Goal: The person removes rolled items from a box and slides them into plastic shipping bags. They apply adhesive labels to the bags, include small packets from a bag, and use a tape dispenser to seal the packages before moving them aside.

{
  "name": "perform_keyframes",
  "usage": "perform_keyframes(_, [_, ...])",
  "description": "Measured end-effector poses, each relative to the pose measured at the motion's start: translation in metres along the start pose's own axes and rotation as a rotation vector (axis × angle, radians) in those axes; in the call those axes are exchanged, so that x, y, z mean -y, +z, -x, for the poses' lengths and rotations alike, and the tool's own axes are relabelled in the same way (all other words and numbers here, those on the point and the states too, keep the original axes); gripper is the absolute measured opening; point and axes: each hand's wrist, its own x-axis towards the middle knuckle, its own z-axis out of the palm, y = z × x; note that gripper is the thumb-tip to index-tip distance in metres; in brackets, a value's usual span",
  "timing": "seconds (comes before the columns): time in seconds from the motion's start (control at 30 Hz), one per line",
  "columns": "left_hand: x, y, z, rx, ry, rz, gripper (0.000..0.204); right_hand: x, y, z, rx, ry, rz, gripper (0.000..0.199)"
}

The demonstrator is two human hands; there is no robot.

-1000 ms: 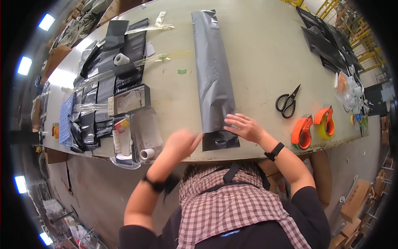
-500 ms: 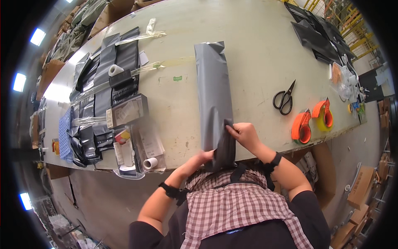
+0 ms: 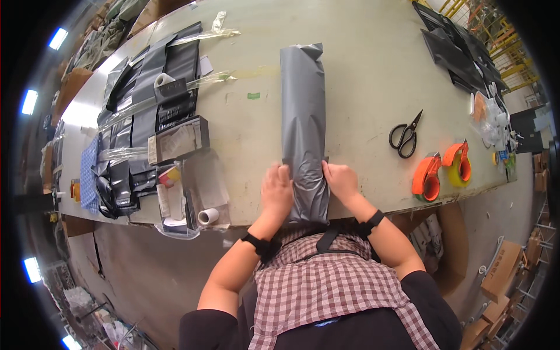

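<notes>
A long grey plastic mailing bag, filled out to a narrow box-like shape, lies lengthwise before me with its near end at the table edge. My left hand is closed at its left side, fingers bent against the edge beside a small dark corner. On the opposite side my right hand pinches the other dark corner between thumb and fingers. Between both hands the near part of the plastic is wrinkled and folded over. Right of the bag lie black-handled scissors and two orange tape dispensers.
Black and grey plastic bags with clear tape strips cover the table's left. Nearer stand a dark open box, a clear plastic tray and a white roll. More black bags lie at the far right. Cardboard boxes stand beyond the table.
The near flap with its dark inside has been folded over onto the bag. Both hands have moved farther from my body, now on either side. The bag sits slightly farther away.
</notes>
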Motion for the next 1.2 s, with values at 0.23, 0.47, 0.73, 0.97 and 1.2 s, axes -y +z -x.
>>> perform_keyframes(0.23, [0.010, 0.015, 0.014, -0.038, 0.285, -0.089, 0.055, 0.005, -0.044, -0.030, 0.267, 0.126, 0.429, 0.034])
perform_keyframes(0.47, [0.036, -0.019, 0.023, -0.279, 0.346, -0.010, 0.016, 0.052, -0.012, -0.004, 0.134, -0.274, 0.107, 0.069])
perform_keyframes(0.73, [0.135, -0.064, 0.001, -0.523, -0.391, -0.256, 0.020, 0.048, 0.005, -0.022, 0.063, -0.306, 0.018, 0.058])
perform_keyframes(0.97, [0.156, -0.074, -0.002, -0.480, -0.437, -0.022, 0.015, 0.054, -0.033, 0.003, 0.084, -0.418, -0.315, 0.024])
perform_keyframes(1.2, [0.162, -0.103, -0.006, -0.226, -0.573, 0.312, 0.032, 0.063, -0.038, -0.002, 0.172, -0.453, -0.449, 0.017])
